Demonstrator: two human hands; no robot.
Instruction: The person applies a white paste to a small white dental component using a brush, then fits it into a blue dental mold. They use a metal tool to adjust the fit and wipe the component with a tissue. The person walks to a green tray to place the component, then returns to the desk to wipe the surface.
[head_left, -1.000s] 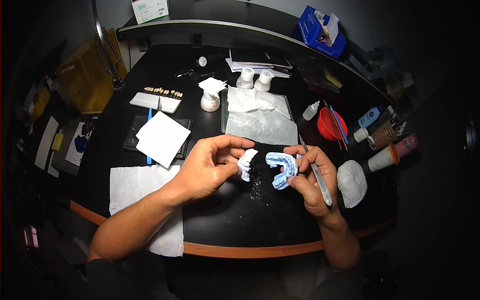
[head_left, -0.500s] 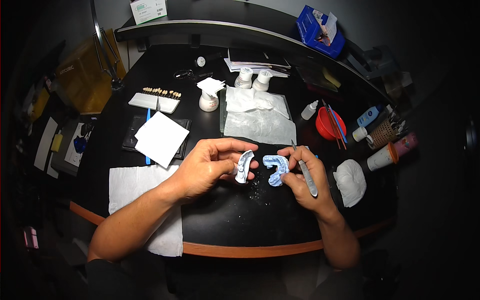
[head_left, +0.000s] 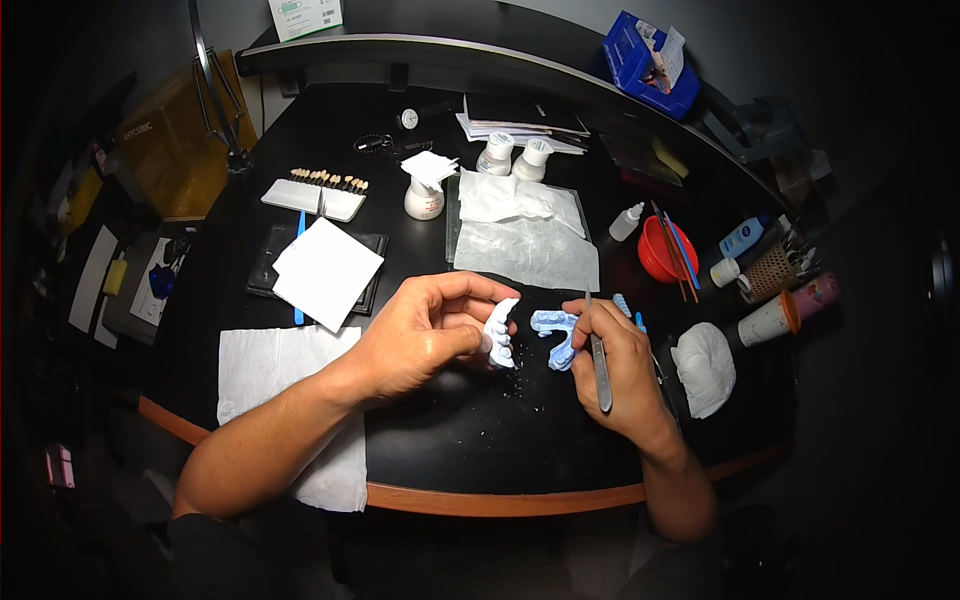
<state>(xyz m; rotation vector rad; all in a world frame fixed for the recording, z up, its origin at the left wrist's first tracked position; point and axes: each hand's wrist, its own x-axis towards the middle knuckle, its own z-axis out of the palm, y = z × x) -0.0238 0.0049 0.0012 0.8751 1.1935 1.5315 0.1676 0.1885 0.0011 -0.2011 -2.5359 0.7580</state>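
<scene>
Pinched between the thumb and fingers of my left hand is a curved white dental cast piece, its row of tooth-like bumps facing right. My right hand is closed around a slim metal spatula, the broad end pointing toward me. Just left of that hand's thumb is a blue horseshoe-shaped dental cast; I cannot tell whether the fingers still touch it. Behind the right hand another small blue piece shows in part. White crumbs lie on the black table below the casts.
White tissue covers a slab at the middle back. A tooth shade guide, white pads and lidded jars stand farther back. To the right are a red bowl with brushes, a dropper bottle and a wadded white tissue.
The white piece has turned so its bumps show. My right hand has shifted its grip, with the spatula more upright and the thumb no longer over the blue cast. The view has shifted slightly.
</scene>
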